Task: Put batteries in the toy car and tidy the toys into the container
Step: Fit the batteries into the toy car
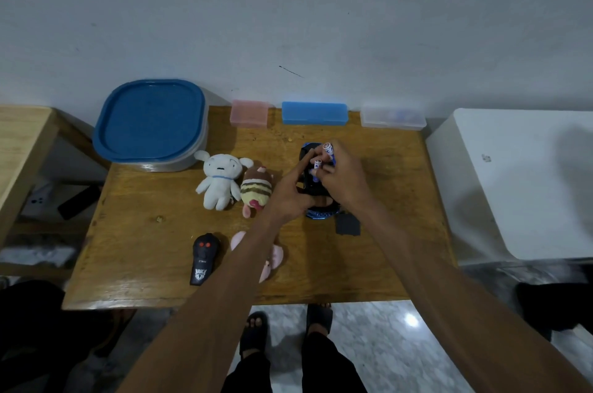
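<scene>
The blue toy car (317,214) lies upside down in the middle of the wooden table (385,187), mostly hidden under my hands. My left hand (290,197) grips its left side, with the index finger stretched over the open underside. My right hand (341,174) sits over the car and pinches two white and blue batteries (328,152), their ends pointing up. A dark battery cover (348,225) rests on the table just right of the car. The container with the blue lid (150,123) stands shut at the back left.
A white plush (218,182) and a striped plush (256,192) lie left of the car. A pink plush (272,256) is partly under my left forearm, beside a black remote (203,259). Pink (248,113), blue (314,113) and clear (393,116) boxes line the back edge.
</scene>
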`<state>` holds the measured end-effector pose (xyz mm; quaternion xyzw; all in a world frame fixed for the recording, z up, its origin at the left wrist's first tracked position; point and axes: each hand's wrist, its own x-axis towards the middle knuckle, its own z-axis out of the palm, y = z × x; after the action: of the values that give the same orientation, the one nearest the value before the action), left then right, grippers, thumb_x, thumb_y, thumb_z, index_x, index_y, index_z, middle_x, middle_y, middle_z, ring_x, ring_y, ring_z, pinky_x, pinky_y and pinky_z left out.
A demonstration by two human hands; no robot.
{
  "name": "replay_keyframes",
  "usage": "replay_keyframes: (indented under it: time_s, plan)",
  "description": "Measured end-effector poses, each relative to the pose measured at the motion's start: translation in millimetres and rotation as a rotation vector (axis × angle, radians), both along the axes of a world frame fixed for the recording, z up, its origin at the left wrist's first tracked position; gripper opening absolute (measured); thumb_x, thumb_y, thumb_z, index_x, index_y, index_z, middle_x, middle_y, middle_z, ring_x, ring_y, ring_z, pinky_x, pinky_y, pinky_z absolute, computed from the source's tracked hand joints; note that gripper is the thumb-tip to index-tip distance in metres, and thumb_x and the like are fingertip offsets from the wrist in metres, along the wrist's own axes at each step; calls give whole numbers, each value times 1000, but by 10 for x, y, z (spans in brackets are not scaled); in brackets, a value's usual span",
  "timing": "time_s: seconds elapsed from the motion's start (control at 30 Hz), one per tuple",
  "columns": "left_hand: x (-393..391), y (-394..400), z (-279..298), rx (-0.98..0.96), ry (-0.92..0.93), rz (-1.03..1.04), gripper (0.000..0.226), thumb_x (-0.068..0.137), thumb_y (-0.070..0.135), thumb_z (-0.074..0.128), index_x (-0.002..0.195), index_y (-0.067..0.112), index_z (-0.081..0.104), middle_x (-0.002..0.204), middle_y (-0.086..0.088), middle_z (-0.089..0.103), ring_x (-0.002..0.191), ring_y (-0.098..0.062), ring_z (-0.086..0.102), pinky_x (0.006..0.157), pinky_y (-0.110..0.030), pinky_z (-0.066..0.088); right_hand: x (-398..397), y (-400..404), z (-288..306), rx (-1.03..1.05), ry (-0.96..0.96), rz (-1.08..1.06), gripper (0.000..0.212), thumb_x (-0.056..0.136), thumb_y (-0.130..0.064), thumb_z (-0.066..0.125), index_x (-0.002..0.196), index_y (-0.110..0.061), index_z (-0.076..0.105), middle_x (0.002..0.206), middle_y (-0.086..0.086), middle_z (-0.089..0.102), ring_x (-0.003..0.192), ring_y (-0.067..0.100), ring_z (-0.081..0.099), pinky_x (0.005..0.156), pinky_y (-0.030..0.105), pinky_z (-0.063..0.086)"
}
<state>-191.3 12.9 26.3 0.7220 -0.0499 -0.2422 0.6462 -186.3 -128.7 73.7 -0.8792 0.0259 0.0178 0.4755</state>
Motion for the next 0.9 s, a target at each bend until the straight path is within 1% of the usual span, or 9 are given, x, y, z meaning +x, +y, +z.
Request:
replay_keyframes:
  time_s: [0.07,0.17,0.3,0.4,0.5,0.57,0.63,0.7,0.9]
  plan:
    - [7,8,-33,-13,0,0,111,65,20,93,153,46,31,145,0,54,128,-14,58,101,-45,55,-2,-28,0,-30,-33,29,24,88,-3,72,98,-10,52,102,7,60,92,11,66,78,26,61]
    - [5,18,-58,-25,8,9,113,64,18,93,154,44,31,143,0,57,127,-15,60,101,-45,55,-12,-70,34,-135,-69,78,21,89,-9,73,99,-9,54,93,2,61,80,2,59,63,7,48]
    - [5,38,-80,-25,6,4,114,62,20,93,154,43,30,143,0,58,126,-16,61,101,-46,55,-11,-122,20,-184,-74,116,25,87,-12,76,100,-11,55,93,3,62,77,6,62,61,15,51]
    - [13,51,-93,-19,5,1,110,67,13,92,155,42,31,141,-1,59,127,-17,59,101,-47,54,0,-182,26,-197,-44,169,25,87,-13,76,99,-14,55,91,-2,63,78,3,63,62,15,51]
    - [1,25,-76,-31,9,-15,109,69,8,90,155,40,32,143,2,58,129,-16,58,103,-47,53,9,-208,51,-338,-49,255,23,88,-17,74,96,-16,53,86,-5,59,77,4,60,62,23,48]
    - [-4,10,-66,-27,10,-8,109,69,9,91,155,40,32,141,4,59,128,-14,58,103,-46,53,-4,-210,78,-403,-50,301,23,90,-13,73,95,-17,51,80,-14,52,73,-11,57,57,10,41]
    - [-6,13,-81,-16,-4,-7,109,67,13,91,154,42,33,138,2,61,128,-15,59,102,-47,54,-4,-229,92,-450,-54,340,23,90,-13,73,99,-19,53,82,-16,54,65,-17,49,53,7,37]
    - [-11,18,-85,-8,-7,-9,107,69,9,90,154,42,33,136,-1,61,125,-16,60,101,-47,55,-2,-249,96,-473,-64,367,26,89,-13,74,96,-23,51,85,-8,59,64,-11,46,54,10,31]
    - [-24,0,-81,-16,-35,-3,108,70,1,88,154,41,33,138,-2,60,124,-15,61,101,-44,55,-7,-239,98,-492,-116,372,32,86,-7,73,78,-21,45,71,-8,51,57,2,44,51,21,32]
